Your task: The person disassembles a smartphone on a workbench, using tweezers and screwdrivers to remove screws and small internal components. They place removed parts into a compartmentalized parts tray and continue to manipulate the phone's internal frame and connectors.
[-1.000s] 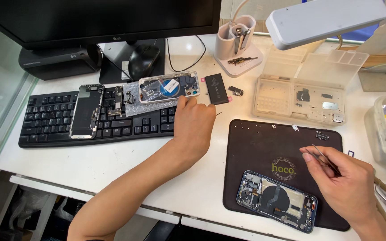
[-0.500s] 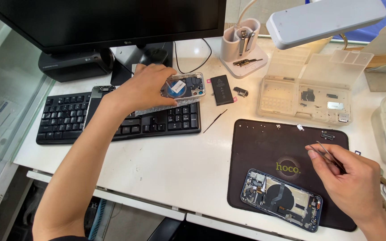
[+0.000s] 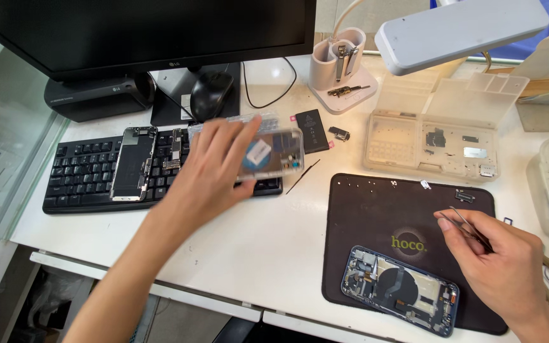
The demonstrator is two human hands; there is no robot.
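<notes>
Left hand point(image 3: 214, 168) fingers clamped on clear plastic tray with phone parts point(image 3: 268, 152), lifted above black keyboard point(image 3: 84, 174); tray sits under fingertips, thumb beneath. Right hand point(image 3: 500, 263) fingers pinched together on thin metal tweezers point(image 3: 471, 228), over black work mat point(image 3: 382, 228), just beside opened blue phone chassis point(image 3: 400, 289).

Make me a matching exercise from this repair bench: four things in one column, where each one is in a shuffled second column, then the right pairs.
Things
1. clear phone case
2. tweezers
3. opened blue phone
4. bare phone frame

Places
A. lying on the black keyboard
B. lifted in the left hand
C. on the dark work mat
D. pinched in the right hand

Pairs: 1-B, 2-D, 3-C, 4-A
</notes>
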